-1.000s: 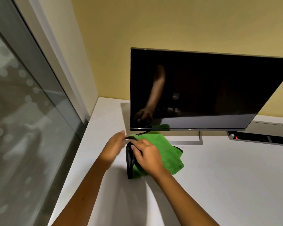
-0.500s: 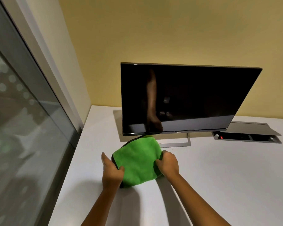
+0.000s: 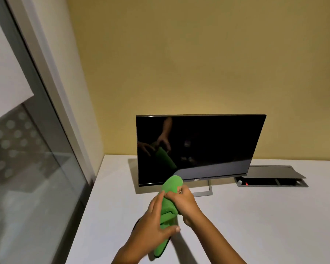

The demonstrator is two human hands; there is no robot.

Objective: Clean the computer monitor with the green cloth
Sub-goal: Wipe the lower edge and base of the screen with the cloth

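Note:
The green cloth is folded into a long strip and held in the air above the white desk, just in front of the monitor. My left hand grips its lower half, thumb across the front. My right hand grips its upper half from the right. The cloth's top end overlaps the lower left corner of the computer monitor, whose dark screen is off and mirrors both hands. The monitor stands on a thin grey frame stand.
A recessed grey cable box with its lid up and a red light sits in the desk right of the monitor. A glass partition with a grey frame runs along the desk's left edge. A yellow wall stands behind.
Both hands have lifted the cloth off the desk and folded it from a flat square into a narrow strip. The camera has tilted up and back, so the monitor looks smaller.

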